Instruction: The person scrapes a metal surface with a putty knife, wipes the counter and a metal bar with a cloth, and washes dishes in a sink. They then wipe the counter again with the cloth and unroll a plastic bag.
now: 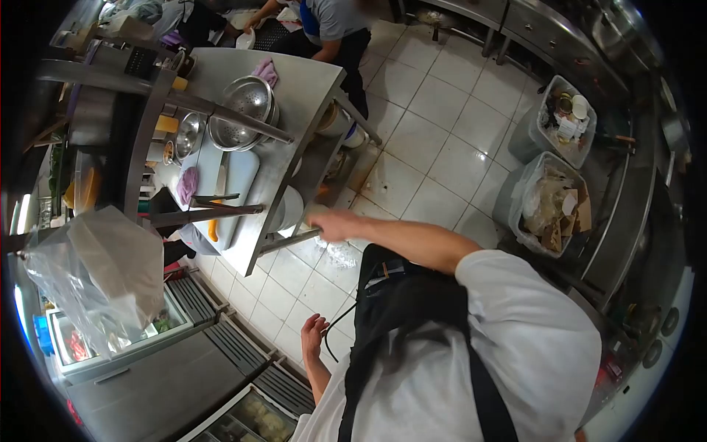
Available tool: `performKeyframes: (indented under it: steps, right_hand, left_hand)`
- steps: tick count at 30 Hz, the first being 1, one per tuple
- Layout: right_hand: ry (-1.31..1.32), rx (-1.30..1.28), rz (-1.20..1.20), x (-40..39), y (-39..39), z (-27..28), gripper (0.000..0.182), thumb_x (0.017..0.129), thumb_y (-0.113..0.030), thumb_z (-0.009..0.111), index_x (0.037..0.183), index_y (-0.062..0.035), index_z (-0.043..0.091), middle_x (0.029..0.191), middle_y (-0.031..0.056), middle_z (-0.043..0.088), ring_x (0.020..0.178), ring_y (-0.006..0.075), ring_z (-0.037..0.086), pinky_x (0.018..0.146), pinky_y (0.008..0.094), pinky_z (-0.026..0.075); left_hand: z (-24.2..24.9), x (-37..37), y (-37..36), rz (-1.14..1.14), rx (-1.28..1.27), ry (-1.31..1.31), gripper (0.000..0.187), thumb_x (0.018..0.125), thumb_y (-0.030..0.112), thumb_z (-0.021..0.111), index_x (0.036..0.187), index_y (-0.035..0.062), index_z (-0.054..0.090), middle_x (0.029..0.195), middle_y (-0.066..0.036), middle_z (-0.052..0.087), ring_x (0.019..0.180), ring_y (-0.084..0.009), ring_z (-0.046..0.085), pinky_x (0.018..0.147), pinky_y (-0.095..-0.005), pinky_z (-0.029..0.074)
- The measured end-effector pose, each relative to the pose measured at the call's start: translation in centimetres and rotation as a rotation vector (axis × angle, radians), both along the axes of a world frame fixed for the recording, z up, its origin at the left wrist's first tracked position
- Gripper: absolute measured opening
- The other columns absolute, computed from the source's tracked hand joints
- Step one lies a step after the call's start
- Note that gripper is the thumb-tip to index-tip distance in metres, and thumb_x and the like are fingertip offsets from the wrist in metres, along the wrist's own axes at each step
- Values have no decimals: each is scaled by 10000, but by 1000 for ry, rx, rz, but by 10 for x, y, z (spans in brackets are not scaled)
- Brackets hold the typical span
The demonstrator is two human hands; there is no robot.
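Note:
My right hand (329,224) reaches out past the near end of the steel table (283,166), close to a white bucket (290,208) on the lower level. Its fingers are blurred, and I cannot make out whether they hold anything. My left hand (314,336) hangs low beside my black apron (412,302), fingers loosely curled and apart, with nothing visible in it. On the table lie a white cutting board (247,177), a knife (222,175), an orange-yellow piece of food (213,230), a purple cloth (188,186) and steel colanders (247,110).
Two lined bins (549,199) (567,121) with waste stand at right beside steel counters. A plastic bag (96,272) hangs at left above a fridge counter (147,383). Co-workers (335,26) are at the table's far end. The tiled floor (420,140) has wet patches.

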State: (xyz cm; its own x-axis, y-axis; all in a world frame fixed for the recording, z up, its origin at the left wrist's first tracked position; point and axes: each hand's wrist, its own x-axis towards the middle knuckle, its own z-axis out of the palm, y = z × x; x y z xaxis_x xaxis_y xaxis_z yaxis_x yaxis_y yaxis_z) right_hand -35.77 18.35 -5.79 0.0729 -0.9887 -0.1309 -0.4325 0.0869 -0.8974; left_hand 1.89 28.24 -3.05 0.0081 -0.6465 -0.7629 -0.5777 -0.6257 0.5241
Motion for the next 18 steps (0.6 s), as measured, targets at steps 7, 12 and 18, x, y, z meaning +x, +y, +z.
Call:
performKeyframes:
  steps: [7, 12, 18]
  right_hand:
    - [-321, 247, 93, -63, -13, 42, 426, 811, -208, 604, 1207, -55, 576, 1014, 155, 674, 812, 298, 663, 714, 391, 529]
    - [144, -279, -122, -106, -13, 61, 409, 892, -181, 535, 1274, -52, 465, 1081, 217, 634, 830, 391, 652, 721, 449, 534]
    - [129, -75, 85, -88, -23, 57, 385, 902, -194, 545, 1260, -70, 476, 1068, 226, 636, 948, 419, 626, 835, 476, 510]
  left_hand:
    - [-8, -34, -78, -45, -197, 9, 442, 909, 222, 640, 1268, -26, 565, 1109, -126, 667, 970, -207, 660, 848, -336, 502]
    - [8, -142, -158, -293, -609, 171, 333, 938, 157, 616, 1203, -43, 593, 1030, -118, 685, 911, -198, 667, 782, -304, 508]
    - [93, -293, -178, -810, -1121, 226, 220, 848, 16, 663, 1068, 5, 649, 981, -154, 678, 891, -313, 663, 774, -362, 527]
